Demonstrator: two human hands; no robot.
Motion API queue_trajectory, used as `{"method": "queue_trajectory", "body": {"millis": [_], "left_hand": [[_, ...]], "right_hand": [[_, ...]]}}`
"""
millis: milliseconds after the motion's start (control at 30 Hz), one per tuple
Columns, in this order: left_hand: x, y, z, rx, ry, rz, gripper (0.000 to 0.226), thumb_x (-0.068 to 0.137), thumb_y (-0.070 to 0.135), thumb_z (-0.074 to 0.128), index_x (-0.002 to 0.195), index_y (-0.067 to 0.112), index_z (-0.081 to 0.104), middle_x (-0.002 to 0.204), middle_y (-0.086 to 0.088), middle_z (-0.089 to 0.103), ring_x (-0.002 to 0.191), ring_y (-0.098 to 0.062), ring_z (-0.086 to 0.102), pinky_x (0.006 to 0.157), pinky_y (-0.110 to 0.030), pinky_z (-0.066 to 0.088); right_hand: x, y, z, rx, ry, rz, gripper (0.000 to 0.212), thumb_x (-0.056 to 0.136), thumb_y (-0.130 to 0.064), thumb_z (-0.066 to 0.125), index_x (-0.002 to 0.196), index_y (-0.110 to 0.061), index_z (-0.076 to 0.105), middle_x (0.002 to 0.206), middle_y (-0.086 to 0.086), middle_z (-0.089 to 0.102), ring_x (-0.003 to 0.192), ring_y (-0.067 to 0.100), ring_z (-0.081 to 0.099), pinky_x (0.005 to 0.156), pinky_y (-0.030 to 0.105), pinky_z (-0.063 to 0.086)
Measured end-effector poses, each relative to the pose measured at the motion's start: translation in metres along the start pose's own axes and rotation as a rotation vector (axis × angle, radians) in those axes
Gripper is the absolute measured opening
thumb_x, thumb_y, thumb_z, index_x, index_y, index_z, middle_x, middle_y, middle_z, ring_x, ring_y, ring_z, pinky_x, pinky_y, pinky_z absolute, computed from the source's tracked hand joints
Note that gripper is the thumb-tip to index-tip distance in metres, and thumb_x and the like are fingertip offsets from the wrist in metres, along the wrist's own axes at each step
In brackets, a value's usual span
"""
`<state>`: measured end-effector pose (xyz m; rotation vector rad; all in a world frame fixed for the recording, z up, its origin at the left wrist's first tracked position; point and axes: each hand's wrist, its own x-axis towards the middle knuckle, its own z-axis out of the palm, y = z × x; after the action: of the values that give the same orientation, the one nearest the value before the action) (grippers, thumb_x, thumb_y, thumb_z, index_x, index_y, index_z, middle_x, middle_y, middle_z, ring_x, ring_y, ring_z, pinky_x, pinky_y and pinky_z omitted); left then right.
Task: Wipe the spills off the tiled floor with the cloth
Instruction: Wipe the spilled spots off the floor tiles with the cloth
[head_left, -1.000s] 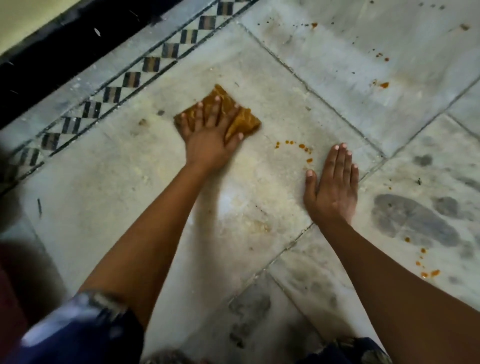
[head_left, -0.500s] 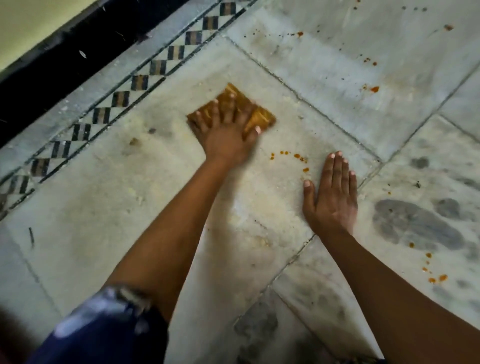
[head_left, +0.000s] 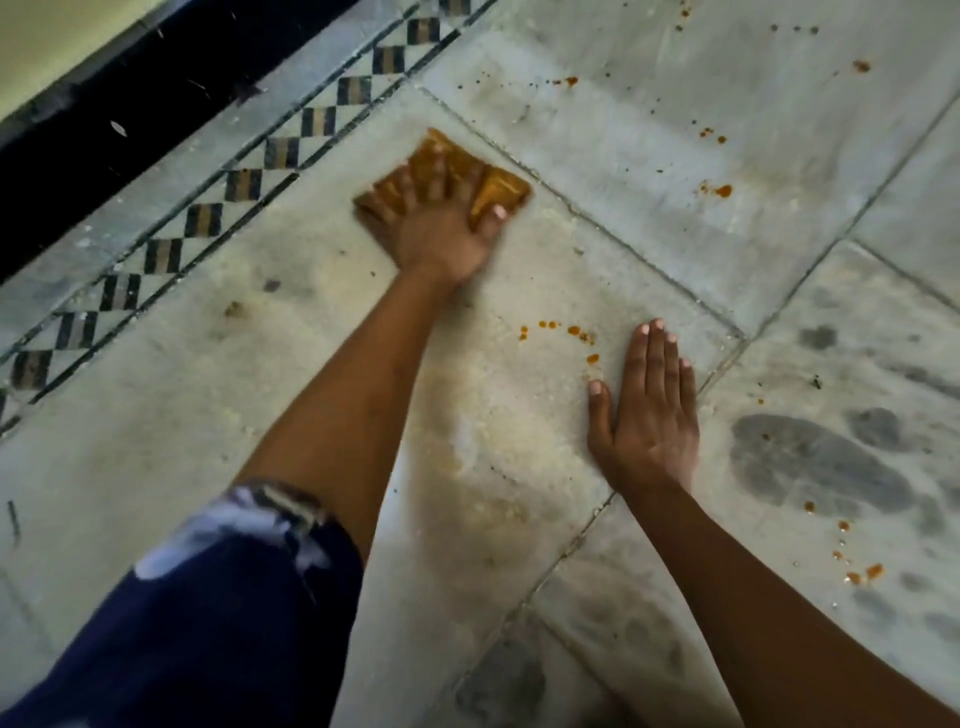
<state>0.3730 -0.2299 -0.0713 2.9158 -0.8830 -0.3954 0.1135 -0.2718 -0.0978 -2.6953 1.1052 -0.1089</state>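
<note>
A folded orange-brown cloth (head_left: 500, 188) lies flat on the pale tiled floor (head_left: 156, 415), near the far corner of the big tile. My left hand (head_left: 436, 228) presses down on it with fingers spread, covering most of it. My right hand (head_left: 647, 410) rests flat on the floor, palm down, holding nothing. A short arc of orange spill drops (head_left: 563, 332) sits between the two hands, just beyond my right fingertips. A smeared yellowish patch (head_left: 483, 441) runs along the tile beside my left forearm.
More orange drops lie on the far tile (head_left: 719, 189) and at the right near my right forearm (head_left: 862, 571). Dark grey blotches (head_left: 810, 462) mark the right tile. A black-and-grey checkered border (head_left: 244, 182) and a dark skirting (head_left: 104, 130) run along the left.
My left hand has slid the cloth away from me and to the right, toward the tile's far corner. My right hand stays planted on the floor.
</note>
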Motion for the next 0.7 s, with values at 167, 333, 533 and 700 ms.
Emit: {"method": "queue_trajectory", "body": {"millis": [167, 333, 533, 700], "left_hand": [[-0.097, -0.021, 0.029, 0.075, 0.05, 0.335, 0.066, 0.084, 0.069, 0.024, 0.146, 0.048, 0.014, 0.16, 0.003, 0.004, 0.145, -0.035, 0.004, 0.11, -0.062, -0.006], [-0.059, -0.049, 0.006, -0.01, 0.005, -0.054, 0.059, 0.092, 0.063, 0.026, 0.147, 0.045, 0.015, 0.16, 0.0, -0.002, 0.145, -0.036, -0.001, 0.109, -0.067, -0.004], [-0.043, 0.052, 0.009, -0.07, -0.089, 0.036, 0.057, 0.093, 0.058, 0.029, 0.146, 0.047, 0.012, 0.16, 0.001, -0.01, 0.145, -0.035, -0.01, 0.107, -0.066, -0.011], [-0.154, 0.034, 0.04, 0.121, -0.048, 0.365, 0.067, 0.081, 0.07, 0.013, 0.145, 0.05, 0.004, 0.16, 0.004, -0.004, 0.146, -0.034, -0.003, 0.111, -0.061, -0.003]], "right_hand": [[0.0, 0.001, 0.0, 0.012, 0.0, 0.004, 0.07, 0.093, -0.045, 0.02, 0.148, -0.002, 0.014, 0.156, 0.015, 0.016, 0.145, 0.026, 0.013, 0.117, 0.035, 0.004], [-0.001, 0.003, 0.0, 0.036, 0.008, 0.003, 0.069, 0.092, -0.044, 0.02, 0.148, -0.004, 0.014, 0.156, 0.015, 0.016, 0.145, 0.026, 0.012, 0.116, 0.032, -0.002], [-0.001, 0.001, -0.006, 0.121, 0.002, -0.007, 0.069, 0.091, -0.042, 0.015, 0.148, -0.003, 0.015, 0.156, 0.014, 0.016, 0.145, 0.025, 0.012, 0.118, 0.036, 0.005], [-0.011, 0.013, -0.019, 0.182, -0.001, -0.01, 0.069, 0.092, -0.044, 0.008, 0.149, -0.006, 0.008, 0.158, 0.01, 0.007, 0.146, 0.02, 0.002, 0.118, 0.032, -0.002]]}}
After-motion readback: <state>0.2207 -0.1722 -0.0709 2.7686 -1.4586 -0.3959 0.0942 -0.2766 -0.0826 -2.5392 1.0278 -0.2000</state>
